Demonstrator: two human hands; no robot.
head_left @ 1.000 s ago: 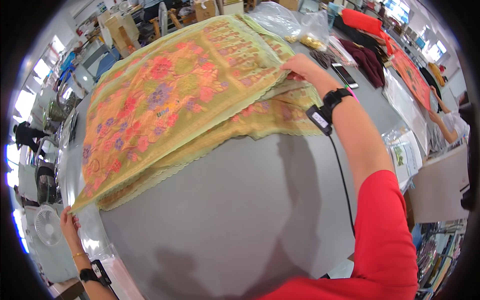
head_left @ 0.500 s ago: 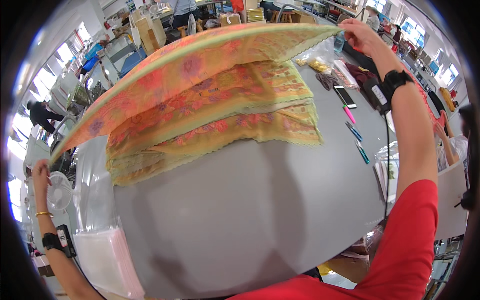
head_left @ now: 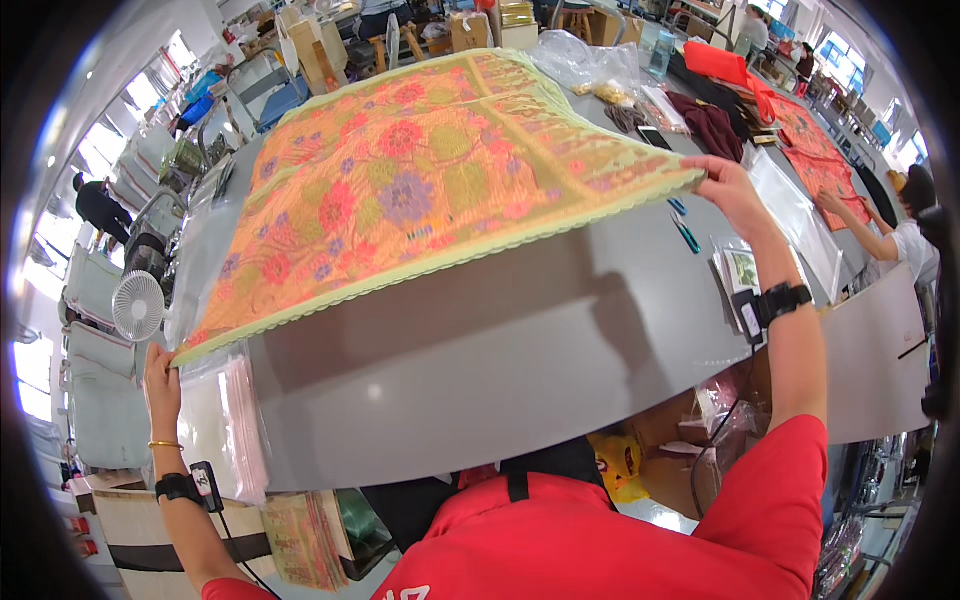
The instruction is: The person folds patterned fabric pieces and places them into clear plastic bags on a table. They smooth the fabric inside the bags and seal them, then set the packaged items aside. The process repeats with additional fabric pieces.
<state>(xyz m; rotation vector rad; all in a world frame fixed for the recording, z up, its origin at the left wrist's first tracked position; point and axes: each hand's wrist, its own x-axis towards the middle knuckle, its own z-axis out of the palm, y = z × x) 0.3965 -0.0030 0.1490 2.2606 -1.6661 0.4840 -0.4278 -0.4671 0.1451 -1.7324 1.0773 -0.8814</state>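
Observation:
A large orange scarf [head_left: 400,175] with red and purple flowers and a pale green scalloped edge is spread wide over the grey table [head_left: 440,400]. My left hand [head_left: 162,385] is closed on its near left corner, beside the table's left side. At the near right corner, my right hand [head_left: 735,195] pinches the cloth with thumb and fingers. Between my hands the near edge hangs taut above the tabletop and throws a shadow on it. The far part of the scarf reaches toward the table's far side; whether it touches the surface there I cannot tell.
Clear plastic bags [head_left: 220,425] lie at the table's left edge. On the right are a phone [head_left: 653,138], a teal-handled tool [head_left: 686,233], picture cards [head_left: 740,270] and dark red cloth [head_left: 705,125]. A co-worker's arm [head_left: 860,225] rests by red fabric [head_left: 810,150]. A white fan [head_left: 138,306] stands left.
Both hands have come nearer to me and lower, drawing the scarf's edge along. The cloth, earlier arched and folded over itself, now lies opened out and flatter.

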